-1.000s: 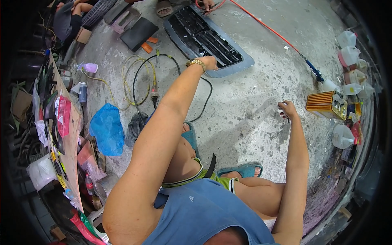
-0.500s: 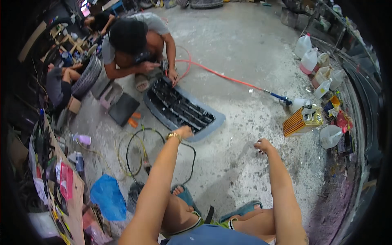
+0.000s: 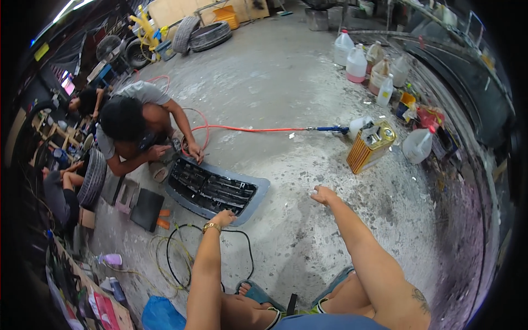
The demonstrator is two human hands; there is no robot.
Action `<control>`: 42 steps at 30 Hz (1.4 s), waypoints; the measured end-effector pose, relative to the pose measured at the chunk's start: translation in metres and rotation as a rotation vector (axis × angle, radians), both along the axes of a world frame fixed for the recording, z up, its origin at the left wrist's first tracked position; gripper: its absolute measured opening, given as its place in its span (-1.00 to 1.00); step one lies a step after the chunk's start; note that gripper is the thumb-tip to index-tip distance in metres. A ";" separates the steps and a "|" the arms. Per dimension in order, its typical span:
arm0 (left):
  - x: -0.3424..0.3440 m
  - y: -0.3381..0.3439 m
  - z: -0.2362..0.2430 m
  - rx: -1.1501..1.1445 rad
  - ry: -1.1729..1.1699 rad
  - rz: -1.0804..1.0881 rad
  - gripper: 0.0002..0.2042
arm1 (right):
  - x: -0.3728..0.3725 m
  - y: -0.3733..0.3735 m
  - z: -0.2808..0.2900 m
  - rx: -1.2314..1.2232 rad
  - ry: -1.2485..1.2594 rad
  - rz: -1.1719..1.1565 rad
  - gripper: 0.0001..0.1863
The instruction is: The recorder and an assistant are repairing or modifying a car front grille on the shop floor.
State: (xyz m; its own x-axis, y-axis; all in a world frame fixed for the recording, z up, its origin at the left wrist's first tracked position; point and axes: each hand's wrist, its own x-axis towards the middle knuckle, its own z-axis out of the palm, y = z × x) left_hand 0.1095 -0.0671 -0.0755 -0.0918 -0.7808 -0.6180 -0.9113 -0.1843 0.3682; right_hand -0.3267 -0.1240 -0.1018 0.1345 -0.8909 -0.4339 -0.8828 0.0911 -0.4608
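A dark slatted panel with a grey rim (image 3: pixel 250 207) lies on the concrete floor in front of me. My left hand (image 3: pixel 224 216), watch at the wrist, is at its near edge with curled fingers; whether they hold anything is too small to make out. My right hand (image 3: pixel 322 194) hangs over bare floor right of the panel, fingers loosely apart and pale at the tips. A crouching co-worker (image 3: pixel 137 124) has hands at the panel's far left end, one around a small thing I cannot make out.
An orange hose (image 3: pixel 258 130) runs to a blue tool (image 3: pixel 330 128). A striped metal can (image 3: pixel 366 148) and several jugs (image 3: pixel 356 66) stand right. A black cable (image 3: pixel 250 247) curves below the panel. Tires (image 3: pixel 209 37) lie behind. Another person (image 3: pixel 60 192) sits far left.
My view has tilted up, bringing the co-worker, tires and back of the workshop into sight. My left hand stays by the panel's near edge; my right hand stays out over the floor.
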 end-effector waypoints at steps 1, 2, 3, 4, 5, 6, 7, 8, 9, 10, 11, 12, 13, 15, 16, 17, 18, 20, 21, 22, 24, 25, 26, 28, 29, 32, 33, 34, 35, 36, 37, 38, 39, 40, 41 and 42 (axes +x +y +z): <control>-0.003 -0.001 0.001 0.017 -0.001 0.008 -0.62 | -0.005 0.000 -0.004 0.102 0.006 0.039 -0.52; -0.005 -0.001 0.002 0.035 -0.003 0.019 -0.62 | -0.009 0.000 -0.012 0.104 0.003 0.021 -0.52; -0.010 -0.004 0.003 0.033 -0.002 -0.006 -0.62 | -0.020 0.000 -0.029 0.107 0.019 0.069 -0.52; -0.009 -0.004 0.002 0.029 0.008 0.002 -0.62 | -0.024 0.000 -0.035 0.112 0.034 0.130 -0.52; -0.009 -0.004 0.001 0.026 0.019 0.009 -0.61 | -0.028 0.000 -0.040 0.111 0.034 0.118 -0.52; -0.008 -0.003 0.001 0.022 0.027 0.021 -0.62 | -0.027 0.000 -0.037 0.097 0.030 0.134 -0.53; -0.008 -0.003 0.001 0.023 0.027 0.015 -0.62 | -0.025 -0.001 -0.034 0.083 0.028 0.150 -0.54; -0.009 -0.004 0.000 0.025 0.022 0.019 -0.61 | -0.024 -0.002 -0.031 0.083 0.028 0.143 -0.54; -0.004 -0.001 0.001 0.026 0.012 0.041 -0.61 | -0.015 -0.004 -0.013 0.132 0.030 0.124 -0.48; -0.001 0.001 0.002 0.026 0.010 0.048 -0.61 | -0.006 -0.004 0.008 0.179 0.034 0.101 -0.41; 0.001 0.001 0.002 0.032 0.003 0.043 -0.61 | -0.001 -0.002 0.027 0.178 0.033 0.104 -0.41; -0.001 0.000 0.002 0.038 -0.003 0.032 -0.60 | 0.001 0.002 0.044 0.237 0.006 0.047 -0.39; -0.002 0.000 0.003 0.037 -0.003 0.032 -0.60 | 0.003 0.003 0.051 0.295 -0.023 -0.007 -0.37; -0.011 -0.004 0.005 0.010 -0.004 -0.007 -0.61 | -0.008 0.004 0.011 0.211 -0.013 0.012 -0.36; -0.013 -0.006 0.004 0.010 -0.003 -0.012 -0.61 | -0.014 0.004 -0.009 0.126 -0.005 0.042 -0.35; -0.008 -0.003 0.003 -0.003 -0.010 -0.017 -0.62 | -0.013 0.002 -0.018 0.127 -0.006 0.054 -0.35; -0.010 -0.002 0.004 -0.014 -0.013 -0.032 -0.63 | -0.016 0.003 -0.024 0.156 -0.010 0.061 -0.38; -0.014 0.000 0.005 -0.008 -0.015 -0.031 -0.63 | -0.022 0.004 -0.038 0.191 -0.009 0.072 -0.40; -0.014 0.002 0.009 -0.008 -0.022 -0.025 -0.63 | -0.022 0.003 -0.040 0.189 0.010 0.090 -0.52; -0.010 0.004 0.007 -0.003 -0.018 -0.018 -0.62 | -0.023 0.003 -0.043 0.189 0.031 0.111 -0.62; 0.000 0.002 -0.008 -0.014 0.006 -0.003 -0.62 | -0.024 -0.003 -0.044 0.292 -0.037 0.096 -0.63; 0.007 0.005 -0.014 -0.025 0.031 0.000 -0.62 | -0.024 -0.005 -0.045 0.399 -0.102 0.066 -0.63; -0.015 0.000 -0.009 -0.042 0.011 -0.014 -0.61 | -0.037 0.000 -0.053 0.300 -0.088 0.086 -0.63; 0.035 0.013 -0.026 -0.193 -0.076 -0.052 -0.58 | 0.001 -0.010 -0.017 0.199 -0.137 0.028 -0.66; -0.010 0.002 -0.015 -0.142 -0.032 -0.018 -0.60 | -0.021 0.001 -0.019 0.217 -0.174 -0.093 -0.76; -0.025 -0.008 -0.002 -0.079 -0.060 -0.021 -0.61 | -0.013 -0.003 0.009 0.223 -0.165 -0.107 -0.74; -0.033 -0.011 0.005 -0.066 -0.038 -0.053 -0.61 | -0.016 -0.001 0.009 0.241 -0.143 -0.131 -0.71; -0.018 -0.006 0.004 -0.054 -0.046 0.010 -0.60 | -0.002 -0.004 0.011 0.256 -0.143 -0.072 -0.71; -0.013 -0.003 0.005 -0.067 -0.063 0.024 -0.60 | 0.006 -0.004 0.008 0.268 -0.163 -0.057 -0.70; 0.002 0.002 0.004 -0.044 -0.063 0.070 -0.61 | 0.015 -0.001 0.006 0.280 -0.192 -0.038 -0.68; -0.007 0.000 0.006 -0.024 -0.081 0.072 -0.61 | 0.004 -0.002 -0.006 0.295 -0.170 -0.040 -0.68; -0.015 -0.002 0.010 -0.044 -0.064 0.049 -0.61 | -0.006 -0.002 -0.018 0.267 -0.186 0.012 -0.67; -0.018 -0.003 0.011 -0.067 -0.056 0.031 -0.61 | -0.015 -0.003 -0.029 0.238 -0.211 0.069 -0.65; -0.015 0.000 0.010 -0.068 -0.067 0.025 -0.61 | -0.017 -0.005 -0.034 0.218 -0.188 0.132 -0.67; -0.013 0.001 0.011 -0.071 -0.079 0.016 -0.61 | -0.020 -0.007 -0.038 0.227 -0.185 0.140 -0.67; -0.013 0.002 0.009 -0.061 -0.078 0.028 -0.62 | -0.025 -0.008 -0.041 0.251 -0.171 0.132 -0.66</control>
State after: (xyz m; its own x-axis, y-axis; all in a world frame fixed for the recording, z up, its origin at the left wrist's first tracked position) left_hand 0.0962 -0.0655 -0.0661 -0.0226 -0.8186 -0.5739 -0.9326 -0.1896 0.3072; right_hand -0.3522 -0.1316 -0.1431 0.3321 -0.7287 -0.5989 -0.8062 0.1104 -0.5812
